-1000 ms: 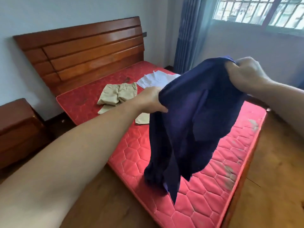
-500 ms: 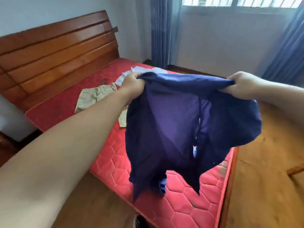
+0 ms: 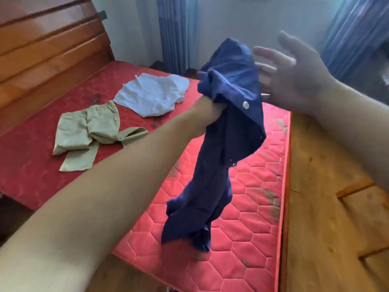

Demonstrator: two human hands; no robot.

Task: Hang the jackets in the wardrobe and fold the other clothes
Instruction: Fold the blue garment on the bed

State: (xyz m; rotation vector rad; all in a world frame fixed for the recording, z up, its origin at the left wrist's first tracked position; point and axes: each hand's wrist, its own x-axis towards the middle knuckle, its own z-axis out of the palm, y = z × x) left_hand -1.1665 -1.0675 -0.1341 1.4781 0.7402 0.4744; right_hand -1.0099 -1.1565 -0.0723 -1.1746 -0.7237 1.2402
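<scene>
A dark blue garment [image 3: 227, 144] with a white snap button hangs bunched above the red mattress [image 3: 252, 203]. My left hand [image 3: 210, 110] grips its upper part; the cloth covers most of the fingers. My right hand [image 3: 294, 76] hovers just right of the garment's top, fingers spread and straight, holding nothing. Its image is blurred. Khaki trousers [image 3: 90, 131] lie crumpled on the mattress at the left. A pale blue-white garment [image 3: 151, 93] lies flat beyond them.
A wooden headboard [image 3: 46, 49] stands at the left end of the bed. Blue curtains [image 3: 174, 32] hang along the far wall below a window. Wooden floor [image 3: 332, 207] runs along the right side of the bed.
My right hand has let go of the blue garment and opened. The garment, spread between both hands before, now hangs bunched from my left hand alone. The view has shifted right.
</scene>
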